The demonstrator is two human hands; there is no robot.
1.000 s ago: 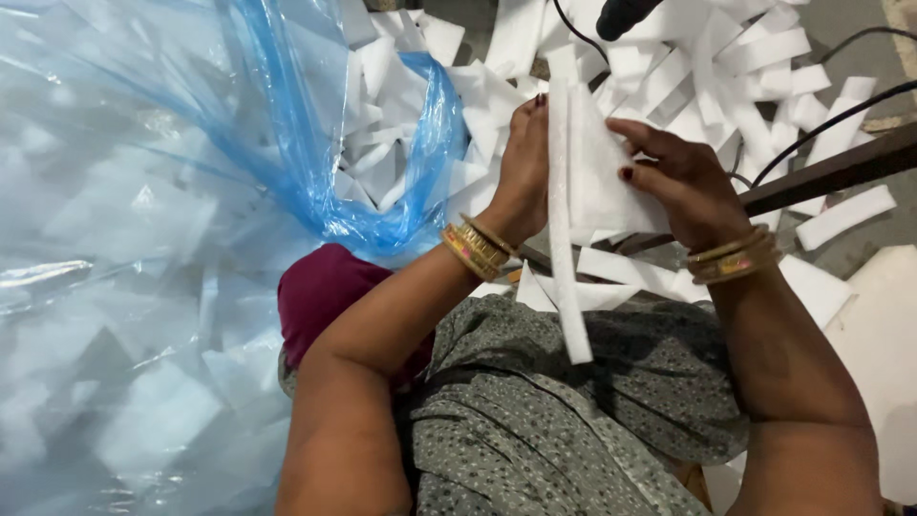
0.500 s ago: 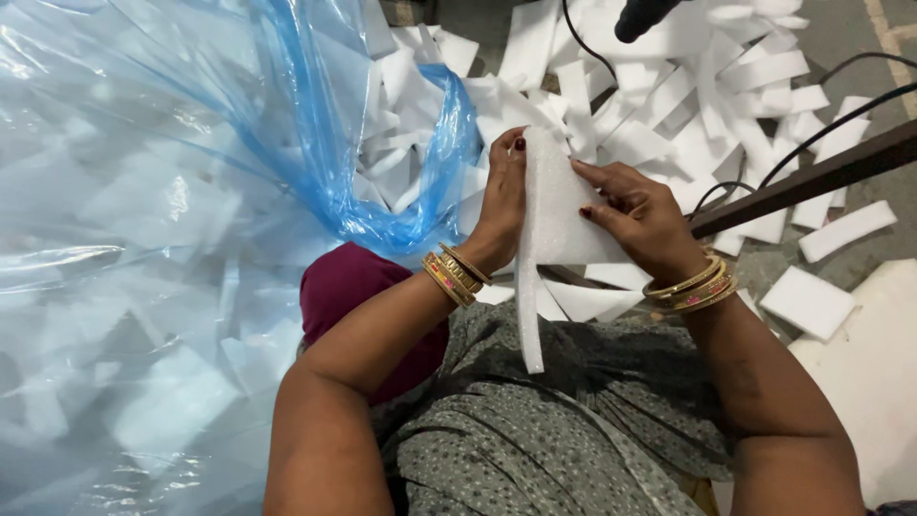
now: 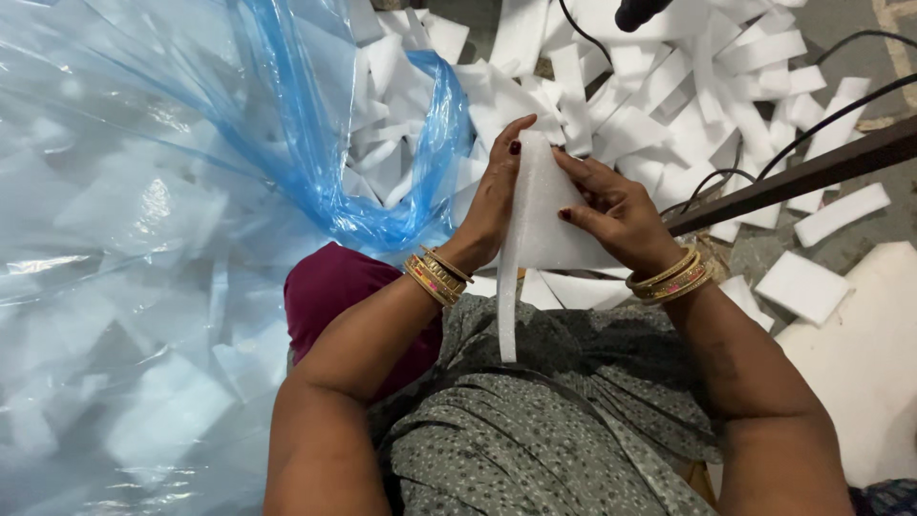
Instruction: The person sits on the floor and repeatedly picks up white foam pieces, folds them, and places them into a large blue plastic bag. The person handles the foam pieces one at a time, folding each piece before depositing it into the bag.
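Grey floor (image 3: 841, 19) shows only in small patches at the top right, since white foam strips (image 3: 669, 86) lie scattered and heaped over most of it. Nearly the whole left side is taken by a big clear-blue plastic bag (image 3: 143, 191), its open mouth near the middle and more foam pieces showing dimly through its film. A dark bar (image 3: 812, 172) slants in from the right edge, and black cables (image 3: 821, 124) run across the strips beside it, so open room is scarce on every side.

The left hand (image 3: 492, 205) and right hand (image 3: 616, 215) are both closed on a white foam sheet (image 3: 544, 225), held up between them over the lap, fingers curled round its two sides. A narrow strip of the same foam hangs down from its left edge over the grey patterned clothing (image 3: 516, 440).

A white board (image 3: 860, 363) is cut off at the lower right corner. How the sheet is folded behind the fingers cannot be made out, and a dark object at the top edge is cropped.
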